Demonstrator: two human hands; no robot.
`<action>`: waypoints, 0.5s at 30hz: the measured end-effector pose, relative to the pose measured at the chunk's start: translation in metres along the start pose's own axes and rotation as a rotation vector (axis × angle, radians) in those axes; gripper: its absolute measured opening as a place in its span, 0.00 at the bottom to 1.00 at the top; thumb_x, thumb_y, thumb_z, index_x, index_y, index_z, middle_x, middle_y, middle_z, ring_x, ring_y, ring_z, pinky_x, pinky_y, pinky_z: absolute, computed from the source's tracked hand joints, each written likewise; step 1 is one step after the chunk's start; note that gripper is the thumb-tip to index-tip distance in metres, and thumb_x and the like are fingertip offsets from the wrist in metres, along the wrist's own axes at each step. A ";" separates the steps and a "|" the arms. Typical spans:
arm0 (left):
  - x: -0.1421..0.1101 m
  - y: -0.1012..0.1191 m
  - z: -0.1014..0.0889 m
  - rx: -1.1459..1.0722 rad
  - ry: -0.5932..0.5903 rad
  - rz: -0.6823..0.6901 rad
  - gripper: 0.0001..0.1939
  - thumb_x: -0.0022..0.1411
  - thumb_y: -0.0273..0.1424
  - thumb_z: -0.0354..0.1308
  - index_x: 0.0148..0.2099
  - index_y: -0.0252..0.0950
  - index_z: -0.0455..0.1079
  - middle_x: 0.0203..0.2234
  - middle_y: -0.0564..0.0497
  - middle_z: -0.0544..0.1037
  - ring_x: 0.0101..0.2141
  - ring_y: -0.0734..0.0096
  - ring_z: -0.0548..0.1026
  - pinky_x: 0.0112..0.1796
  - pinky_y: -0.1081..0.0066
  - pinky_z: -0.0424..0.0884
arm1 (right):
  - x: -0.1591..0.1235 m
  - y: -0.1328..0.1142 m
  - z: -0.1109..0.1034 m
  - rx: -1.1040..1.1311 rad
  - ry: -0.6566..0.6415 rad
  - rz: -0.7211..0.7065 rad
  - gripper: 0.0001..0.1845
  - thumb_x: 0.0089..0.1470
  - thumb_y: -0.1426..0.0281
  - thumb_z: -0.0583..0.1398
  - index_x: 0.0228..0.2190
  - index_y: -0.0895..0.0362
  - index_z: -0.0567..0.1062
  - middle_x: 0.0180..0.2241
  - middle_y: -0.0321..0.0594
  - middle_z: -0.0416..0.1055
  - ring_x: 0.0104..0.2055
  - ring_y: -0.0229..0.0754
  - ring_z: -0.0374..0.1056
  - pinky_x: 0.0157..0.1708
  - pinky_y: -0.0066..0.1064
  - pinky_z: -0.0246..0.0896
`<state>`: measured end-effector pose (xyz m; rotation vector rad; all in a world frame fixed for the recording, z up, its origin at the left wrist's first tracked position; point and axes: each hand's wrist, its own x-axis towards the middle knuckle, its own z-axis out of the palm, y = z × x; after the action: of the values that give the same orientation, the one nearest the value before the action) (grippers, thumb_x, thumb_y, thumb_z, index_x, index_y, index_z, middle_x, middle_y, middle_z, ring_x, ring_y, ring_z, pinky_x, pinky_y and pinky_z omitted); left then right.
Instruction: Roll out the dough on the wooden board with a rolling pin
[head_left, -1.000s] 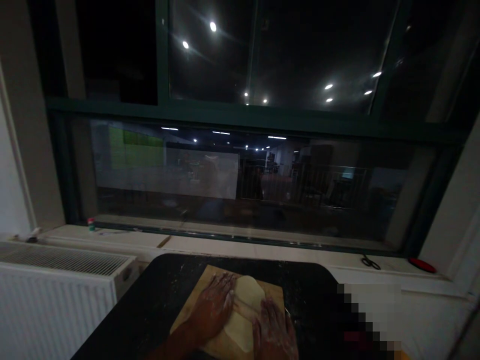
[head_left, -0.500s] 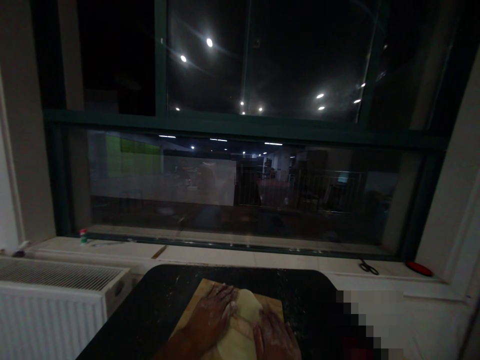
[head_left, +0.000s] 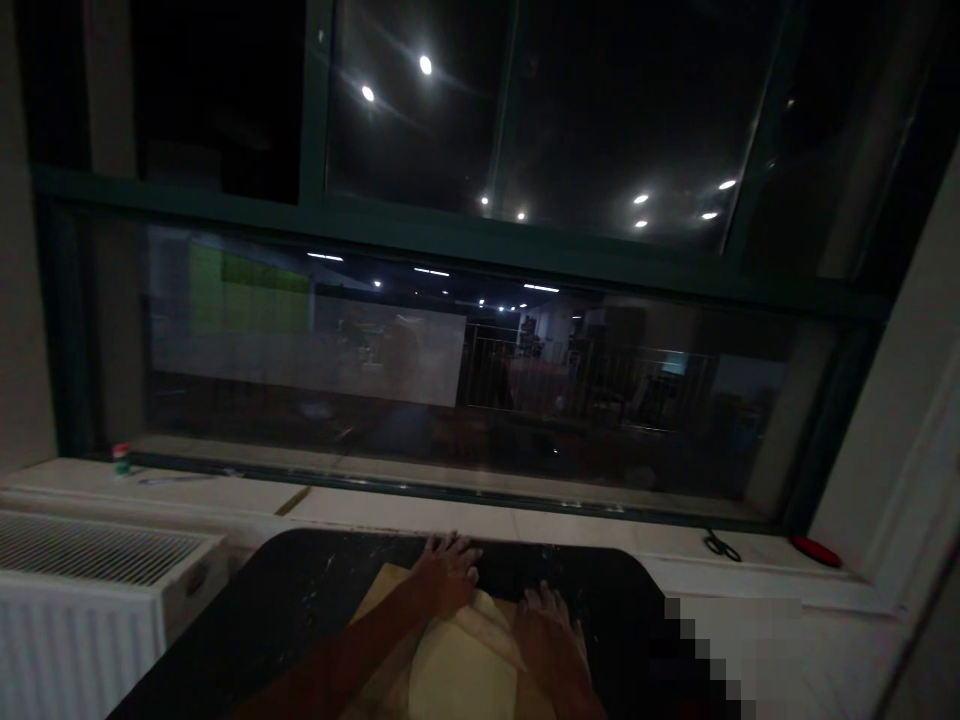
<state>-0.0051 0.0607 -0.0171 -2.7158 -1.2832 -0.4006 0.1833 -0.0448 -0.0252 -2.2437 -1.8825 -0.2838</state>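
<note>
A pale sheet of rolled dough lies on a wooden board, which rests on a dark table. Across the far part of the dough runs a light wooden rolling pin, slanted down to the right. My left hand lies over its left end, fingers stretched out past the board's far edge. Over the other end is my right hand, with its fingers spread forward. Both hands have flour on them. The palms hide the ends of the pin.
The black table stands against a white windowsill. On the sill are scissors, a red round item and a small red-and-green container. A white radiator is at left; a dark window rises behind.
Both hands and the rolling pin have moved forward, toward the window, over the dough. More of the near dough shows. The view has tilted and shifted slightly.
</note>
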 end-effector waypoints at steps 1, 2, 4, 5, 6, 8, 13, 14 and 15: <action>-0.010 0.001 -0.001 -0.004 0.006 -0.018 0.22 0.71 0.35 0.51 0.65 0.44 0.67 0.65 0.43 0.68 0.64 0.44 0.65 0.59 0.33 0.61 | -0.009 -0.005 0.000 -0.031 0.001 -0.014 0.24 0.62 0.73 0.51 0.56 0.52 0.75 0.64 0.50 0.66 0.65 0.57 0.63 0.56 0.57 0.64; -0.022 0.002 -0.003 -0.007 0.011 -0.028 0.23 0.71 0.35 0.51 0.66 0.44 0.66 0.66 0.44 0.67 0.65 0.45 0.63 0.60 0.34 0.59 | -0.019 -0.010 -0.001 -0.057 0.008 -0.022 0.25 0.62 0.72 0.50 0.58 0.53 0.73 0.65 0.50 0.64 0.66 0.58 0.61 0.56 0.60 0.63; -0.048 0.006 -0.008 -0.012 0.033 -0.024 0.24 0.71 0.34 0.50 0.68 0.44 0.64 0.67 0.46 0.65 0.67 0.48 0.59 0.63 0.36 0.56 | -0.038 -0.019 -0.005 -0.083 0.035 -0.021 0.26 0.64 0.70 0.47 0.59 0.55 0.71 0.65 0.50 0.62 0.67 0.57 0.59 0.57 0.61 0.62; -0.062 0.009 -0.012 -0.014 0.053 -0.011 0.24 0.72 0.33 0.48 0.68 0.44 0.64 0.66 0.47 0.65 0.67 0.49 0.59 0.64 0.38 0.55 | -0.048 -0.023 -0.006 -0.083 0.044 -0.018 0.27 0.65 0.69 0.46 0.59 0.56 0.71 0.65 0.49 0.62 0.67 0.56 0.59 0.58 0.60 0.62; -0.075 0.011 -0.015 -0.018 0.078 0.005 0.24 0.73 0.32 0.47 0.68 0.43 0.63 0.66 0.47 0.66 0.67 0.50 0.60 0.65 0.40 0.56 | -0.057 -0.026 -0.007 -0.074 0.050 -0.028 0.27 0.65 0.69 0.46 0.59 0.56 0.72 0.65 0.48 0.63 0.67 0.55 0.60 0.58 0.57 0.63; -0.102 0.016 -0.021 -0.036 0.135 0.028 0.24 0.74 0.31 0.45 0.69 0.42 0.63 0.65 0.48 0.68 0.66 0.54 0.63 0.65 0.44 0.58 | -0.076 -0.028 -0.003 -0.035 0.082 -0.067 0.26 0.66 0.66 0.46 0.59 0.54 0.72 0.63 0.46 0.64 0.65 0.54 0.62 0.58 0.53 0.65; -0.165 0.023 -0.038 -0.076 0.210 0.069 0.26 0.77 0.33 0.45 0.73 0.48 0.53 0.67 0.54 0.64 0.66 0.62 0.62 0.65 0.51 0.61 | -0.125 -0.030 0.014 0.141 0.260 -0.099 0.24 0.68 0.64 0.47 0.59 0.47 0.72 0.63 0.36 0.64 0.64 0.51 0.65 0.63 0.53 0.60; -0.176 0.024 -0.041 -0.079 0.219 0.074 0.27 0.76 0.34 0.46 0.73 0.50 0.51 0.68 0.56 0.63 0.66 0.62 0.61 0.65 0.53 0.62 | -0.134 -0.032 0.017 0.174 0.266 -0.102 0.23 0.67 0.65 0.48 0.57 0.45 0.74 0.62 0.34 0.66 0.62 0.51 0.66 0.63 0.51 0.60; -0.186 0.024 -0.045 -0.081 0.226 0.077 0.28 0.76 0.34 0.47 0.74 0.52 0.49 0.68 0.57 0.62 0.66 0.62 0.61 0.64 0.54 0.63 | -0.141 -0.034 0.019 0.199 0.264 -0.104 0.23 0.67 0.65 0.48 0.55 0.42 0.75 0.60 0.33 0.69 0.61 0.51 0.68 0.63 0.50 0.60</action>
<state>-0.1078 -0.1023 -0.0263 -2.6796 -1.1222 -0.7415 0.1259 -0.1676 -0.0808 -1.8820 -1.8031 -0.3712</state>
